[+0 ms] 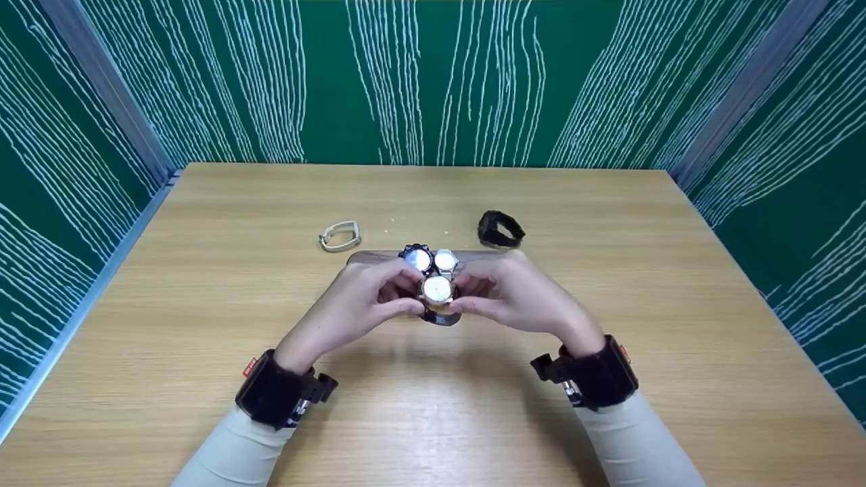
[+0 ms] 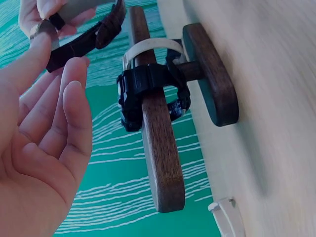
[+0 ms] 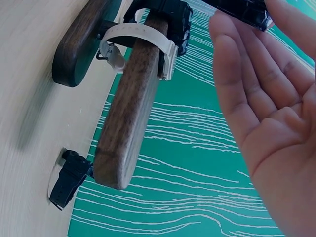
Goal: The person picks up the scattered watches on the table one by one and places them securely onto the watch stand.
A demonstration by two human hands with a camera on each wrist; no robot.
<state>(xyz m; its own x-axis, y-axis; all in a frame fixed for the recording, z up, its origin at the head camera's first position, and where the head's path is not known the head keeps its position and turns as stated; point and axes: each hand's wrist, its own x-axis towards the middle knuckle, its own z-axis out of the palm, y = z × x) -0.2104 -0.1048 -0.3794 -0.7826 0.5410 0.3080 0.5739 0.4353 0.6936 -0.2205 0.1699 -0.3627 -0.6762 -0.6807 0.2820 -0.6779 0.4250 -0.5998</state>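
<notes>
My left hand (image 1: pixel 362 294) and right hand (image 1: pixel 514 291) pinch opposite sides of a round-faced wristwatch (image 1: pixel 437 289), its face turned up. A dark brown leather strap (image 2: pixel 81 48) curves away from the case in the left wrist view. Just behind the held watch is a dark wooden watch stand (image 2: pixel 165 163), a bar raised on a rounded base (image 2: pixel 212 74). Around its bar hang a chunky black watch (image 2: pixel 140 84) and a white-strapped watch (image 3: pixel 140 33), side by side. Both hands are in front of the bar, thumbs nearest me.
On the wooden table (image 1: pixel 433 419), a white watch (image 1: pixel 340 237) lies left of the stand. A black watch (image 1: pixel 500 228) lies behind the stand to the right. Small white specks are scattered between them. Green walls with white lines (image 1: pixel 433 81) enclose the table's back and sides.
</notes>
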